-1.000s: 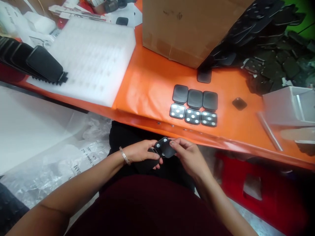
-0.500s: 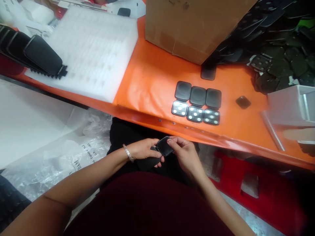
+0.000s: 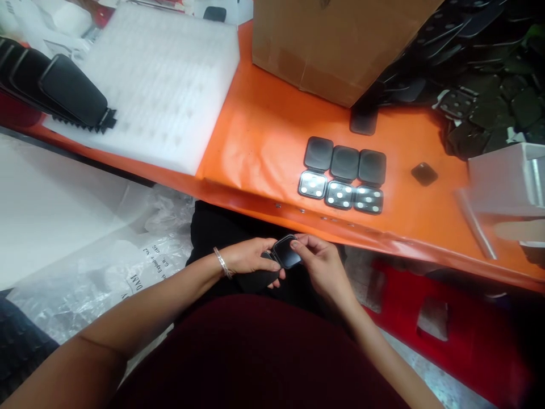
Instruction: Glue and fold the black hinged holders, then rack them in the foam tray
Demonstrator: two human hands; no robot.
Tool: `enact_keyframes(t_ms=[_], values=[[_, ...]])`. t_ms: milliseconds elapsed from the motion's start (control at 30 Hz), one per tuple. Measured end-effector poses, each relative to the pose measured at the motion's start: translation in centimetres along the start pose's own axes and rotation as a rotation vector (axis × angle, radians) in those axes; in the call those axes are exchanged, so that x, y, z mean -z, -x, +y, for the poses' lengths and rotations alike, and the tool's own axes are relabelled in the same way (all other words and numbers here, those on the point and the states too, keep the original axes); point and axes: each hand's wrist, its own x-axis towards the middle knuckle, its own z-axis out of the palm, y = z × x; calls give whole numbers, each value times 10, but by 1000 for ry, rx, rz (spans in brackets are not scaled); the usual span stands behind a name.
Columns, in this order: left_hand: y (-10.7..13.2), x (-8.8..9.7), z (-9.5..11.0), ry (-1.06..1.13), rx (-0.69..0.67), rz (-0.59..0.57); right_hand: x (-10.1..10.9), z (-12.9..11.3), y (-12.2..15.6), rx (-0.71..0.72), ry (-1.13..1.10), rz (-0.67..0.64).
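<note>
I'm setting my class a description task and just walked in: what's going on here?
A person holds a black part in the left grip, while the right grip clasps a corner of the dark square panel next to it. On the orange table lie two rows: three plain black squares and, nearer, three white-dotted ones.

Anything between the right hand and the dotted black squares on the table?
Head view: just the orange cover's front edge between right hand and dotted squares, plus small specks too blurred to identify.

Box (image 3: 336,51) behind cases (image 3: 344,162), foam block (image 3: 157,91) left
</note>
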Motion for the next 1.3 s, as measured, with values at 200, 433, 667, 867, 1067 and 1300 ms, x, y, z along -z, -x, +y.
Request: enact_keyframes(t_ms=[200,433,667,867,1067,1300], values=[[0,0,-3,7,-18,2,-1,-6,2,49,104,8],[-4,-5,-11,-40,-105,160,-5,-7,8,485,539,169],[-3,-8,-12,-47,-181,187,0,-2,13,795,950,242],[-2,-11,-9,26,-168,251,5,0,18,615,741,298],[-5,-19,-8,65,-155,248,-1,-7,17,-80,33,-13],[-4,-29,-9,-28,-200,100,-11,-8,13,-122,-126,53]])
